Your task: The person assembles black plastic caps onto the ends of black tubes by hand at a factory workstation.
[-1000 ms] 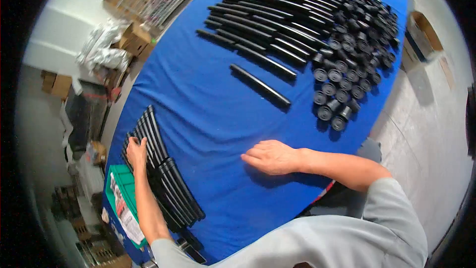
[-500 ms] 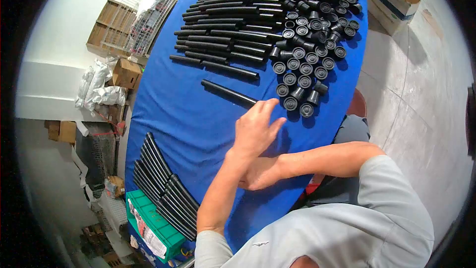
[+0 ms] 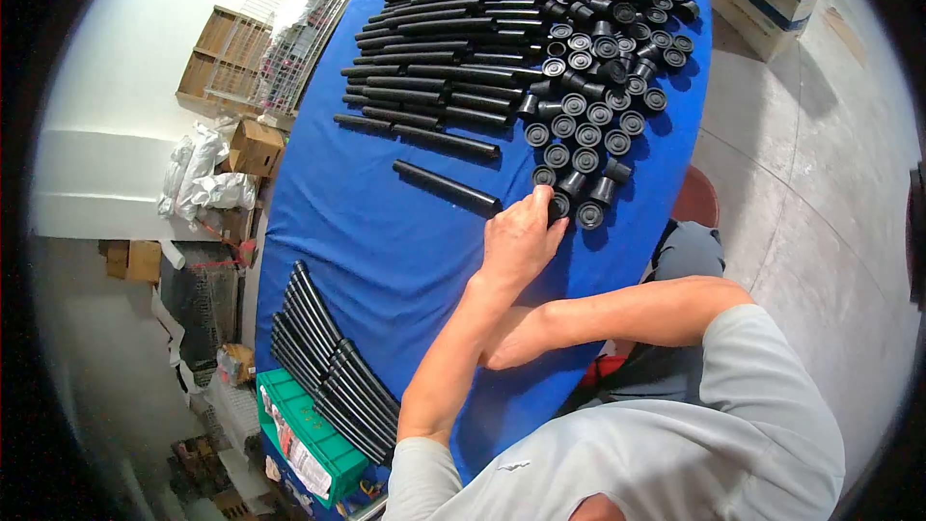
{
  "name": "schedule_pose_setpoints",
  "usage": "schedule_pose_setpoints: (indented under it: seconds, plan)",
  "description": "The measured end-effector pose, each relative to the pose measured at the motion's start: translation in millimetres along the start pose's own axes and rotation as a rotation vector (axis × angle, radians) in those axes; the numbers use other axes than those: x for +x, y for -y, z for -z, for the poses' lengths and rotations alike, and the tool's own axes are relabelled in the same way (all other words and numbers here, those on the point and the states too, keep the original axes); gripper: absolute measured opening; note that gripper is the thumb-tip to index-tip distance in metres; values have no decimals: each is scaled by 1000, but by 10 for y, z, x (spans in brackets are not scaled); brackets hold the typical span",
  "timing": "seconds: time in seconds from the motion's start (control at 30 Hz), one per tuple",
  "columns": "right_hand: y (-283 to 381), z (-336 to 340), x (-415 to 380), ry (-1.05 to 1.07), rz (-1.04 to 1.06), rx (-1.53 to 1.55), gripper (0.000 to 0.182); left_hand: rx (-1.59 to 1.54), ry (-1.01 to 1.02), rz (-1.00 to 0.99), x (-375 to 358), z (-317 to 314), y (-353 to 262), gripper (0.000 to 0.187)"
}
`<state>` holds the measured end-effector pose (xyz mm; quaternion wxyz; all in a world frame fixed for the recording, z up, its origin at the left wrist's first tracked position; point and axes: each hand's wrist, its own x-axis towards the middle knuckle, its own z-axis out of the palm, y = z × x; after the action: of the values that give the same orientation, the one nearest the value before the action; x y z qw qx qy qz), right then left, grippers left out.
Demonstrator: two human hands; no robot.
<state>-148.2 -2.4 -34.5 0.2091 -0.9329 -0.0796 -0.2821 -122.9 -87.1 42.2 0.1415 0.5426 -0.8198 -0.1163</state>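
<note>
My left hand point(image 3: 524, 236) reaches to the near edge of a pile of black rubber tips point(image 3: 586, 161). Its thumb and fingers close around one rubber tip point(image 3: 558, 206), partly covered by the fingertips. Just left of that hand, a single black tube point(image 3: 446, 188) lies on the blue cloth point(image 3: 367, 222). My right hand point(image 3: 513, 339) rests low over the cloth, passing under my left forearm. Its fingers are hidden, so what they hold cannot be made out.
Rows of black tubes point(image 3: 424, 68) lie at the far side of the table. More black tubes point(image 3: 338, 367) fan out at the near left, by a green crate point(image 3: 313, 434). A cardboard box point(image 3: 767, 0) stands on the floor at right; wire baskets point(image 3: 289, 48) are at left.
My left hand has moved slightly right and its spread fingers have closed on a rubber tip. The right hand stays under the left forearm. The view has shifted a little.
</note>
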Motion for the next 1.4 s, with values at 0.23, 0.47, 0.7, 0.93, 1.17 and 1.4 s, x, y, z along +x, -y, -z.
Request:
schedule_pose_setpoints:
  seconds: [0.23, 0.47, 0.7, 0.93, 1.17, 1.4]
  plan:
    - [56, 348, 43, 57, 79, 25, 15, -45, -221, 115, -601, 462, 298, 41]
    - [159, 676, 123, -72, 84, 73, 14, 18, -205, 379, -1513, 354, 785, 39]
    - [-125, 860, 218, -314, -20, 37, 15, -129, 2, 474, -1542, 515, 810, 68]
    - [-136, 729, 192, -182, -226, -183, 38, -200, -238, 478, -1130, 1024, 1327, 49]
    - [-288, 424, 204, -58, -217, -356, 27, 283, -86, -110, -107, 477, 1288, 55]
    - [-365, 468, 247, -101, -317, -286, 20, 403, -80, -111, -44, 448, 1487, 39]
